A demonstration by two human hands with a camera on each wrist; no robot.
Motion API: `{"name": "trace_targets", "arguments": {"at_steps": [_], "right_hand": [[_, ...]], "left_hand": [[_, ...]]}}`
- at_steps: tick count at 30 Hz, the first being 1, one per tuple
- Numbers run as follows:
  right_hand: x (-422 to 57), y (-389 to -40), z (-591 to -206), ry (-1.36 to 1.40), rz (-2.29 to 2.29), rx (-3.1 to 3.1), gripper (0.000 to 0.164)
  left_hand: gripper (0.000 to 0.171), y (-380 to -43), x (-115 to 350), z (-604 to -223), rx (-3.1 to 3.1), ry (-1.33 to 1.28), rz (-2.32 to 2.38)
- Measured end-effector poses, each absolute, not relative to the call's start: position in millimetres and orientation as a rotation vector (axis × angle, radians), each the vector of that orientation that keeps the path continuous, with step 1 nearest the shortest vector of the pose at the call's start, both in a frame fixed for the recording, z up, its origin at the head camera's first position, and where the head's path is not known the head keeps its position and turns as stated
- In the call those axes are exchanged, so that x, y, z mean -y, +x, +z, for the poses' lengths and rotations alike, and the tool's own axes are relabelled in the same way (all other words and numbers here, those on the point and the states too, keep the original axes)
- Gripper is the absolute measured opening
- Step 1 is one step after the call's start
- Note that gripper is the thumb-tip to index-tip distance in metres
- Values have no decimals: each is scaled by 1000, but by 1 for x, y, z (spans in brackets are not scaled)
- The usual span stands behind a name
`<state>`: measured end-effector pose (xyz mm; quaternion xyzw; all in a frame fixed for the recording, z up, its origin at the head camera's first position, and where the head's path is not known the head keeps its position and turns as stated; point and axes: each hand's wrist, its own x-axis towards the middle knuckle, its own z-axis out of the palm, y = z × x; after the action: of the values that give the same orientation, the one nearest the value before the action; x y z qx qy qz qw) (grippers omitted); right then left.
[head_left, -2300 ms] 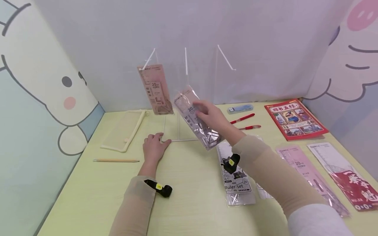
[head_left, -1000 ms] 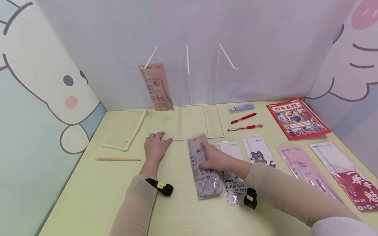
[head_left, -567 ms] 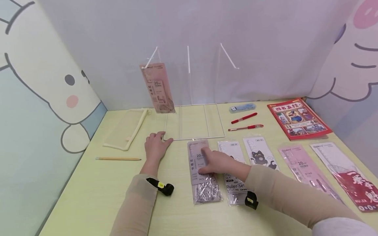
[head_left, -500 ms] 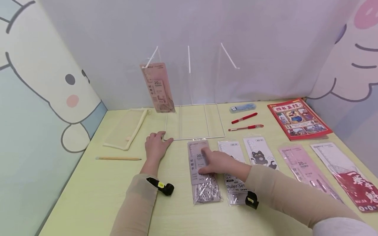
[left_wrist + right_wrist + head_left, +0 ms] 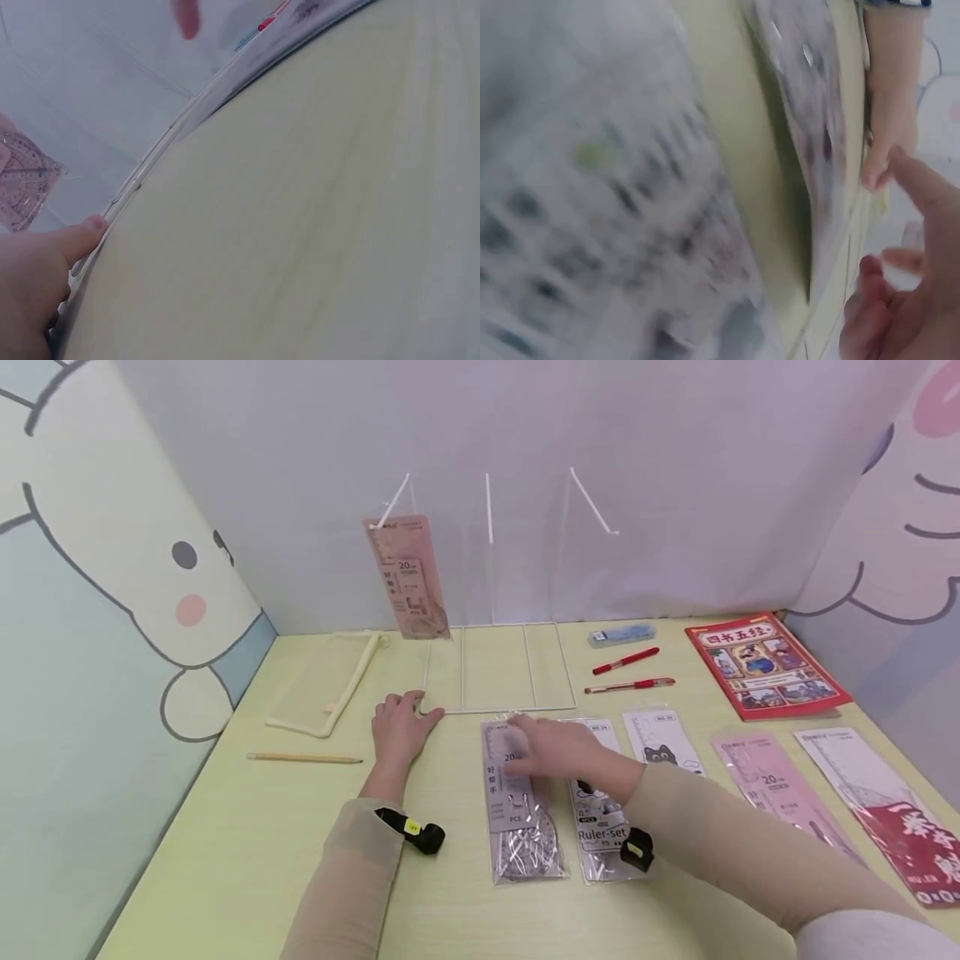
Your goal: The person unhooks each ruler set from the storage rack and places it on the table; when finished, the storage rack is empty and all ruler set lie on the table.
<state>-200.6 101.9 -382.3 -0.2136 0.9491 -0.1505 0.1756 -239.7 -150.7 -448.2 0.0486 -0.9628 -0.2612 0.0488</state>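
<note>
My left hand (image 5: 400, 727) holds the front left corner of a white wire display rack (image 5: 495, 708); in the left wrist view the thumb (image 5: 86, 234) lies against its wire. A pink ruler set package (image 5: 402, 572) hangs from the rack's left hook. Another ruler set (image 5: 517, 827), in a clear sleeve with a protractor showing, lies flat in front of the rack. Over its upper right part is my right hand (image 5: 558, 745). The right wrist view shows that hand (image 5: 922, 285) with loosely bent fingers, apart from the package.
Right of the right hand lie a cat-print ruler set (image 5: 603, 835), a second cat-print one (image 5: 660, 735), a pink one (image 5: 772, 781) and a red-and-white one (image 5: 885, 810). Behind are red pens (image 5: 628, 685), a blue packet (image 5: 621, 635) and a book (image 5: 761, 664). Leftward lie a pencil (image 5: 303, 758) and mesh pouch (image 5: 322, 685).
The right hand has brought the ruler set down from near the middle hook, laid it on the table, then let go and risen slightly towards its top. The left hand stays on the rack.
</note>
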Motion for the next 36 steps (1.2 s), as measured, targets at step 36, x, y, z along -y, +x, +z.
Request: {"name": "trace_targets", "arguments": {"at_steps": [36], "right_hand": [[-3, -336, -311, -822, -1138, -2740, 64]], "left_hand": [[60, -242, 149, -447, 2951, 152, -770]]}}
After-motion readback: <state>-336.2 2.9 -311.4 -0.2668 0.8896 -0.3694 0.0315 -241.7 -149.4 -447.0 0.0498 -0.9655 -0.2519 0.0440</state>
